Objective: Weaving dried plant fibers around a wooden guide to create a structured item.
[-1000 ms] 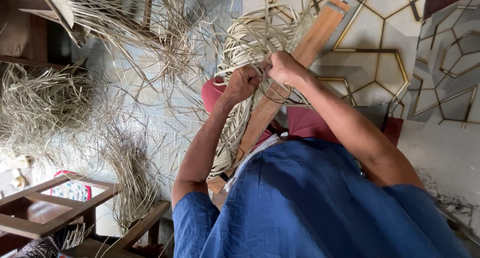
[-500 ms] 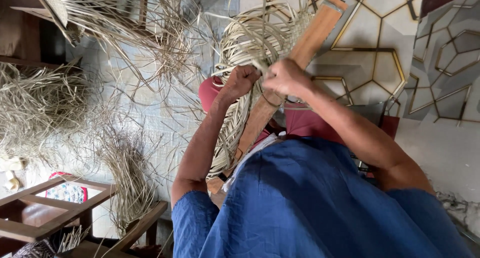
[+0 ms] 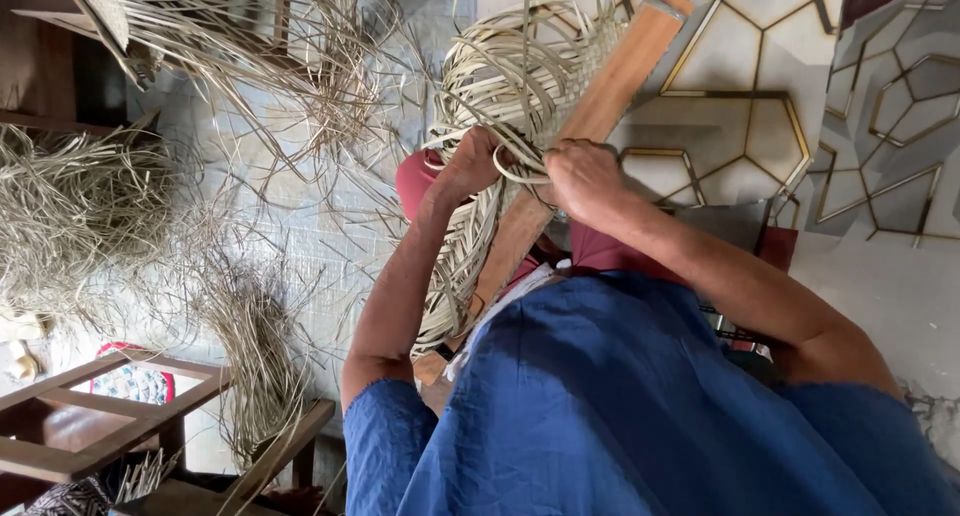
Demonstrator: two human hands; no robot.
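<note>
Both hands dropped and parted since earlier. Head view: left hand [image 3: 470, 166] and right hand [image 3: 580, 176] each pinch pale strips, looping one over the wooden board [image 3: 600, 101]; woven band [image 3: 455, 276] part-plaited, loose ends [image 3: 510, 66] remain unwoven

Woven strip mat [image 3: 470, 246] lies along the wooden plank [image 3: 610, 86], on its left edge; both run from the person's lap up and away to the right. Left hand [image 3: 468, 166] and right hand [image 3: 580, 176] sit side by side across the plank, fingers [image 3: 500, 156] closed on a loop of strip [image 3: 525, 171] between them. Beyond the fingers, loose strip ends [image 3: 510, 66] fan out over the plank's far end. Left of the fingers, on the floor [image 3: 300, 236]: a heap of strips [image 3: 80, 206], a second bundle [image 3: 260, 346] nearer the body. Wooden frame [image 3: 90, 416] at far lower left. Patterned wall panel [image 3: 760, 106] right of the fingers, behind the plank.
</note>
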